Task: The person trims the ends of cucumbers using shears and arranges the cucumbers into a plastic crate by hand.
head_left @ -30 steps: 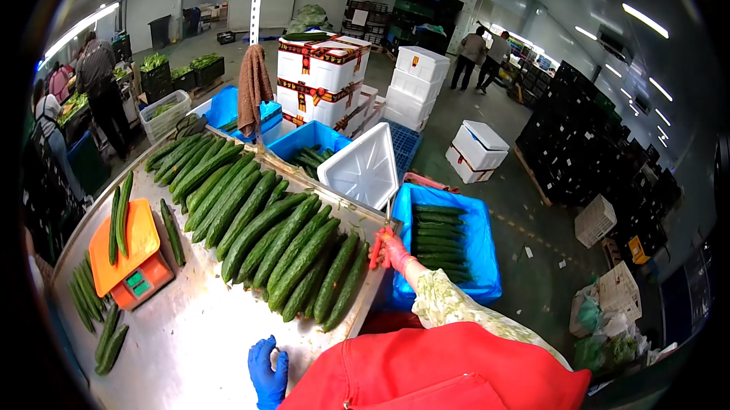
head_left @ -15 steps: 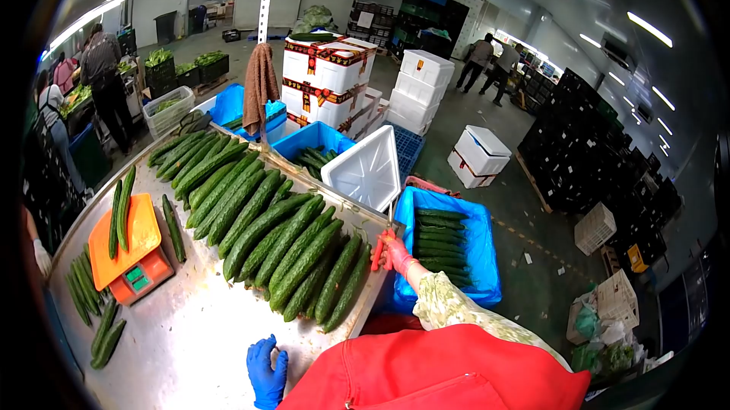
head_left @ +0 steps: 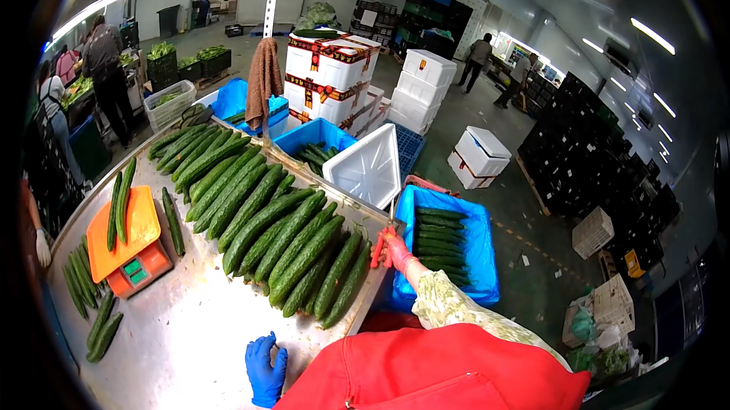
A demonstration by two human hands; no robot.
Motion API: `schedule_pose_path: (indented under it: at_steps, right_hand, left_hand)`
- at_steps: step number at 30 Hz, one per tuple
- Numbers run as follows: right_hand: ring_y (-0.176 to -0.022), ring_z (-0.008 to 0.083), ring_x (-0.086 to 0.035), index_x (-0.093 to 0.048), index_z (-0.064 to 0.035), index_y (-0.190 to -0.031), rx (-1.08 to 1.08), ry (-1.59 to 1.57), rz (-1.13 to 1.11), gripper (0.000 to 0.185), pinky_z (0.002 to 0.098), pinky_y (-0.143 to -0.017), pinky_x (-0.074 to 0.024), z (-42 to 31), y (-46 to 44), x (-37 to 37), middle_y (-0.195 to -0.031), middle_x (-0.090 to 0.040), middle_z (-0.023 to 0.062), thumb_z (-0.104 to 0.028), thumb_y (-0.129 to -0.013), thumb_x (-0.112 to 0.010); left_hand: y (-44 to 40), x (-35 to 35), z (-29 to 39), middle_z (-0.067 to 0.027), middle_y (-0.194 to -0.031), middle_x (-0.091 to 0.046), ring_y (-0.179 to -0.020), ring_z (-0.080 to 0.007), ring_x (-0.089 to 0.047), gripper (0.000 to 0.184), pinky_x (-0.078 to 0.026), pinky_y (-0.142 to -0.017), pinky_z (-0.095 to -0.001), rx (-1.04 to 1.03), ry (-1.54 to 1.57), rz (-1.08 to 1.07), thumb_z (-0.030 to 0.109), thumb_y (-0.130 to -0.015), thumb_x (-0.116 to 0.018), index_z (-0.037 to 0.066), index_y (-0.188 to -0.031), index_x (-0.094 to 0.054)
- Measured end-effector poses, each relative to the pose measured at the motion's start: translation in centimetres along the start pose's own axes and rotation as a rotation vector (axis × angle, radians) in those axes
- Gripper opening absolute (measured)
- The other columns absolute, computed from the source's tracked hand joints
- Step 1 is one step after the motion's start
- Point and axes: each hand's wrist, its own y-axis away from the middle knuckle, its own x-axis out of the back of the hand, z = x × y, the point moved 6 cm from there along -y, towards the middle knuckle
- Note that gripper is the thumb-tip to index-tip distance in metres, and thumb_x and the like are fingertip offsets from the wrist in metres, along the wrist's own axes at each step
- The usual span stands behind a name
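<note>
Left hand (head_left: 265, 370): bright blue glove (head_left: 264, 381), thin, wrinkly. Right hand (head_left: 395, 250): pinkish-red glove (head_left: 398, 255), ends about the wrist. Right sleeve (head_left: 465, 309): pale cream, blotchy yellow-green print, loose, creased. Red garment (head_left: 433, 357) over front: plain, bright, smooth, wide; darker seam (head_left: 347, 368) down left side, slanting line (head_left: 433, 392) across lower part.

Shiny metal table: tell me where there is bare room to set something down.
The shiny metal table is free between the orange scale, the row of long green cucumbers and the blue-gloved left grip. It is crowded under that row and left of the scale, where loose cucumbers lie.
</note>
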Motion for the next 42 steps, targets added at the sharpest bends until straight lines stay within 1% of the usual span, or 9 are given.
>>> schedule_pose_path:
  at_steps: [7, 12, 14, 16, 17, 19, 32, 39, 42]
  right_hand:
    - [-0.074, 0.0357, -0.067, -0.048, -0.0108, -0.116, 0.031, 0.014, -0.001, 0.044, 0.046, -0.058, -0.0541, 0.3, -0.6, 0.5, -0.089, -0.066, 0.0176, -0.043, -0.088, -0.062]
    - [-0.073, 0.0343, -0.066, -0.051, -0.0147, -0.11, 0.073, 0.077, -0.129, 0.041, 0.044, -0.057, -0.0536, -0.7, 1.0, -0.6, -0.087, -0.066, 0.0158, -0.052, -0.095, -0.044]
    - [-0.058, 0.0314, -0.064, -0.049, -0.0178, -0.101, 0.075, -0.055, -0.169, 0.045, 0.0425, -0.047, -0.0527, -1.4, 2.1, -1.4, -0.075, -0.064, 0.0137, -0.059, -0.097, -0.03]
    - [-0.062, 0.0337, -0.066, -0.052, -0.0109, -0.102, 0.199, 0.066, -0.422, 0.043, 0.0416, -0.052, -0.0549, -2.6, 2.5, -1.5, -0.078, -0.065, 0.0178, -0.052, -0.096, -0.041]
    - [-0.069, 0.0353, -0.068, -0.051, -0.0079, -0.111, 0.025, -0.17, -0.558, 0.043, 0.0386, -0.053, -0.0555, -2.2, 2.6, -1.8, -0.085, -0.066, 0.02, -0.047, -0.093, -0.049]
    - [-0.075, 0.0345, -0.068, -0.046, -0.0088, -0.127, 0.072, -0.271, -0.295, 0.053, 0.037, -0.051, -0.0539, -1.3, 0.6, 1.1, -0.091, -0.065, 0.0197, -0.044, -0.089, -0.06]
    - [-0.048, 0.0177, -0.059, -0.059, -0.0081, -0.112, -0.171, 0.12, -0.369, 0.036, 0.0248, -0.038, -0.0417, -4.3, 4.6, 4.8, -0.065, -0.06, 0.0071, -0.036, -0.09, -0.061]
    - [-0.054, 0.0119, -0.058, -0.057, -0.0058, -0.118, -0.156, 0.234, -0.455, 0.033, 0.0233, -0.048, -0.0473, -5.4, 4.4, 4.5, -0.069, -0.06, 0.004, -0.026, -0.092, -0.061]
    - [-0.059, 0.0099, -0.058, -0.053, -0.0035, -0.127, 0.003, 0.427, -0.523, 0.04, 0.0226, -0.052, -0.0478, -7.7, 3.0, 2.5, -0.073, -0.06, 0.0038, -0.025, -0.093, -0.059]
  left_hand:
    - [0.0, -0.2, -0.1, -0.0154, -0.1, -0.062, -0.094, -0.0336, -0.056, 0.037, -0.041, -0.09, -0.0433, 0.0, -0.026, -0.041, 0.017, -0.079, -0.068, 0.0, -0.111, -0.062]
    - [-0.2, -0.9, 0.5, -0.0154, -0.106, -0.062, -0.102, -0.0347, -0.057, 0.037, -0.039, -0.096, -0.0454, 0.001, -0.022, -0.171, 0.023, -0.084, -0.065, 0.002, -0.115, -0.061]
    - [-0.8, -0.9, 1.8, -0.0161, -0.105, -0.062, -0.102, -0.0353, -0.056, 0.036, -0.04, -0.094, -0.0454, -0.058, -0.095, -0.189, 0.022, -0.085, -0.064, 0.002, -0.115, -0.061]
    - [-2.5, -0.6, 3.9, -0.0166, -0.108, -0.062, -0.103, -0.0345, -0.056, 0.036, -0.04, -0.098, -0.0436, -0.034, -0.113, -0.247, 0.02, -0.085, -0.065, 0.004, -0.116, -0.061]
    - [-2.9, -0.6, 4.5, -0.0164, -0.109, -0.062, -0.103, -0.0342, -0.057, 0.038, -0.04, -0.097, -0.0432, -0.05, -0.153, -0.218, 0.018, -0.083, -0.067, 0.004, -0.118, -0.061]
    - [-3.1, -1.0, 5.3, -0.0158, -0.111, -0.062, -0.105, -0.0336, -0.057, 0.041, -0.04, -0.098, -0.0421, -0.068, -0.219, -0.172, 0.015, -0.081, -0.07, 0.004, -0.12, -0.061]
    - [-5.9, -10.4, 8.1, -0.017, -0.124, -0.057, -0.117, -0.0344, -0.052, 0.043, -0.04, -0.1, -0.0406, 0.114, -0.245, -0.242, 0.014, -0.08, -0.071, 0.005, -0.12, -0.06]
    - [0.1, -10.4, 2.0, -0.0094, -0.136, -0.051, -0.123, -0.0171, -0.048, 0.046, -0.035, -0.107, -0.0342, 0.935, 0.463, 0.556, 0.02, -0.094, -0.06, 0.003, -0.135, -0.048]
    - [-0.2, -10.4, 2.3, -0.0063, -0.141, -0.047, -0.124, -0.0153, -0.047, 0.048, -0.038, -0.102, -0.0308, 1.001, 0.55, 0.759, 0.02, -0.094, -0.061, 0.008, -0.138, -0.047]
